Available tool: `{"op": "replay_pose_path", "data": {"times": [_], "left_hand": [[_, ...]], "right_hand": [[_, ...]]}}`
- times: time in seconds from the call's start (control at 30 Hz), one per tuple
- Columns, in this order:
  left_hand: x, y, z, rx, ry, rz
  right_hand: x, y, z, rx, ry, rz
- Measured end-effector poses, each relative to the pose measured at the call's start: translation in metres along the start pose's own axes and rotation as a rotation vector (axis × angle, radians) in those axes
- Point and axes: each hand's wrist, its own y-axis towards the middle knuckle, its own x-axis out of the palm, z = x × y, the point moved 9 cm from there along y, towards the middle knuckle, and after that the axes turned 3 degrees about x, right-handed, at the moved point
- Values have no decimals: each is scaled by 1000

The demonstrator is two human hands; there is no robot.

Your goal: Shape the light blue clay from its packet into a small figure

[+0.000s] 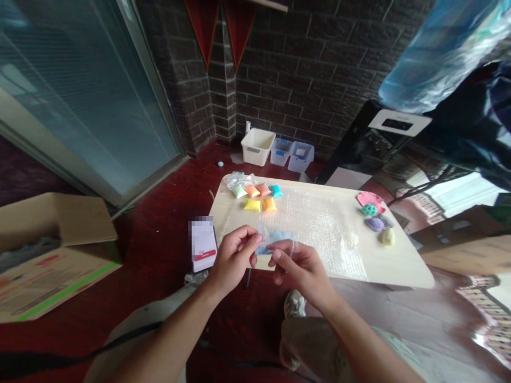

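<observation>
Near the table's front edge, a small clear plastic bag [282,235] with a bluish look is held between both hands. My left hand [235,255] pinches its left side with thumb and fingers. On the bag's lower right, my right hand [302,266] is closed with thumb against fingers. What exactly is in the bag is blurred. Beyond the hands lie several small pillow-shaped packets, among them a yellow packet [252,205], an orange packet [269,204] and a teal packet [275,190]. Crumpled clear wrappers [241,180] lie behind them.
Bubble wrap [319,218] covers much of the pale table [407,268]. At its right end sit a pink piece [369,199], a green lump [369,210], a purple lump [374,224] and a pale yellow lump [387,236]. A phone [204,247] is left; a cardboard box [80,266] stands farther left.
</observation>
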Motion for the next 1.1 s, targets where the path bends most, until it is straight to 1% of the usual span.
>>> {"op": "replay_pose_path", "data": {"times": [0.17, 0.37, 0.53, 0.6, 0.67, 0.77, 0.83, 0.97, 1.03, 1.1], "left_hand": [[0, 2, 8, 89, 53, 64], [7, 4, 11, 166, 128, 66], [9, 6, 7, 148, 137, 63], [9, 6, 6, 144, 142, 63], [6, 5, 7, 145, 154, 75], [0, 3, 7, 137, 172, 102], [-2, 2, 6, 120, 163, 107], [-2, 3, -3, 67, 104, 92], [-2, 5, -8, 41, 66, 80], [-2, 6, -11, 25, 48, 77]], "right_hand": [[-3, 1, -6, -95, -25, -2], [-14, -1, -14, -173, -248, 26], [-12, -4, -25, -177, -409, -49], [-10, -6, -28, -183, -434, -66], [-10, -7, -26, -173, -371, -63], [-10, -6, -15, -125, -234, -64], [-8, -5, -9, -120, -224, -69], [-5, -4, -12, -219, -406, -64], [-6, -4, -17, -281, -494, -27], [-7, -2, -19, -302, -509, 12]]}}
